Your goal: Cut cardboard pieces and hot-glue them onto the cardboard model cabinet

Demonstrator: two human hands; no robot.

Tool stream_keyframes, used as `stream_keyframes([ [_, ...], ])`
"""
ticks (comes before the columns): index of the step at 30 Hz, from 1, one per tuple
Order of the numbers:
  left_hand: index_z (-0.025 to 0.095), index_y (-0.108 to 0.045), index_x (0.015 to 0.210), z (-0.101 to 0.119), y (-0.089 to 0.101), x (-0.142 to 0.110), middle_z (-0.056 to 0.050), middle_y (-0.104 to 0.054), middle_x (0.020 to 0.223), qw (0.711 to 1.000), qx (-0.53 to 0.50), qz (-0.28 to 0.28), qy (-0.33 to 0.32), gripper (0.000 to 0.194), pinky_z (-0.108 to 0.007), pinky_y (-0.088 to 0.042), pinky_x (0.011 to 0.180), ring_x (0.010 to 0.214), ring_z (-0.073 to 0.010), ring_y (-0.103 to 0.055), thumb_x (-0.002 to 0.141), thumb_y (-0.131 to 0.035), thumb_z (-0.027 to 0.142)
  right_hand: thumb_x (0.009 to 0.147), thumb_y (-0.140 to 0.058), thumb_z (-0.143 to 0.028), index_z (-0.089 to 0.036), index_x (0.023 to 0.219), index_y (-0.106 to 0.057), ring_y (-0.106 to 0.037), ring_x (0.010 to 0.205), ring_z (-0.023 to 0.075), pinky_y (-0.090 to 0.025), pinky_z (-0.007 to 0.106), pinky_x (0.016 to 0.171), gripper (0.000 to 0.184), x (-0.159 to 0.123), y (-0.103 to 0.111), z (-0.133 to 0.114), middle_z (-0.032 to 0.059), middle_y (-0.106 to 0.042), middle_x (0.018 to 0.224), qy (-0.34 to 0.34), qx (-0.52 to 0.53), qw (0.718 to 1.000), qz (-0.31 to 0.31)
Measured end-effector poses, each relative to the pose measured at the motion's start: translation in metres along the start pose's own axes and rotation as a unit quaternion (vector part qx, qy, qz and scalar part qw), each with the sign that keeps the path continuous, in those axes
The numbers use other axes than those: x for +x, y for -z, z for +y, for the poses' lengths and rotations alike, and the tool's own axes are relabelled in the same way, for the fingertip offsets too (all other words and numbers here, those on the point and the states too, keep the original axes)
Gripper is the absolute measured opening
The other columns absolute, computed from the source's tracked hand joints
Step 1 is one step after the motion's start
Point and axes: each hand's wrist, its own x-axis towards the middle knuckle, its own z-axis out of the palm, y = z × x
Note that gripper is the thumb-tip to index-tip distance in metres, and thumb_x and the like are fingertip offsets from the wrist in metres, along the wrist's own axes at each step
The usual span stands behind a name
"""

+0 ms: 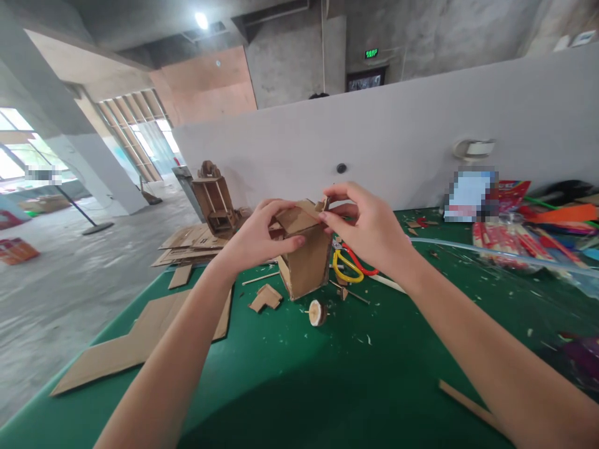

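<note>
A brown cardboard box (306,265) stands upright on the green table, its top facing me. My left hand (269,231) grips the box's upper left side, thumb on the front and fingers over the top. At the top right corner, my right hand (353,215) pinches a small cardboard piece (322,204) between thumb and fingers, against the box's edge. Scissors with red and yellow handles (349,267) lie just right of the box. In front of it sits a small round wheel (317,313) with a thin stick through it.
Flat cardboard sheets (126,337) lie at the left, with an L-shaped scrap (266,298) nearer the box. Behind them stands a cardboard structure (214,202). A phone-like screen (469,194) and packets of sticks (508,243) are at the right. A white partition (397,137) borders the table's back.
</note>
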Motion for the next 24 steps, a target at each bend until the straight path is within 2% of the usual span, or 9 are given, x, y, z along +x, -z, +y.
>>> stream_keyframes([
  [3,0.019,-0.047,0.123,-0.021,-0.008,0.005,-0.014,-0.052,0.129,0.989,-0.147,-0.003,0.009,0.061,-0.040,-0.049,0.092,0.110,-0.0259,-0.057,0.071,-0.072,0.037,0.083,-0.061,-0.027,-0.021,0.105,-0.057,-0.066,0.088,0.0174,-0.057,0.035,0.079,0.023,-0.001,0.002,-0.002,0.0028,-0.067,0.102,0.019,-0.008,1.000,0.007],
  [7,0.020,-0.044,0.127,-0.040,-0.015,0.006,-0.012,-0.058,0.123,0.974,-0.227,0.009,0.014,0.065,-0.038,-0.050,0.090,0.109,-0.0266,-0.059,0.071,-0.073,0.038,0.083,-0.062,-0.029,-0.022,0.105,-0.056,-0.065,0.089,0.0173,-0.057,0.034,0.077,0.024,-0.002,0.004,-0.004,0.0026,-0.066,0.101,0.038,-0.002,0.999,-0.007],
  [18,0.022,-0.049,0.126,-0.034,-0.012,-0.001,-0.012,-0.057,0.130,0.969,-0.245,-0.030,-0.019,0.061,-0.039,-0.050,0.092,0.114,-0.0276,-0.057,0.072,-0.073,0.036,0.084,-0.061,-0.025,-0.021,0.107,-0.055,-0.064,0.091,0.0154,-0.054,0.030,0.076,0.024,-0.007,-0.003,-0.006,0.0024,-0.067,0.101,0.053,-0.008,0.998,-0.029],
  [24,0.021,-0.050,0.126,-0.026,-0.008,-0.005,-0.011,-0.060,0.124,0.969,-0.243,-0.041,-0.021,0.060,-0.036,-0.052,0.087,0.108,-0.0262,-0.060,0.073,-0.072,0.037,0.085,-0.060,-0.025,-0.021,0.107,-0.055,-0.064,0.091,0.0160,-0.054,0.031,0.078,0.023,-0.007,-0.002,-0.010,0.0031,-0.066,0.101,0.061,-0.008,0.998,-0.028],
])
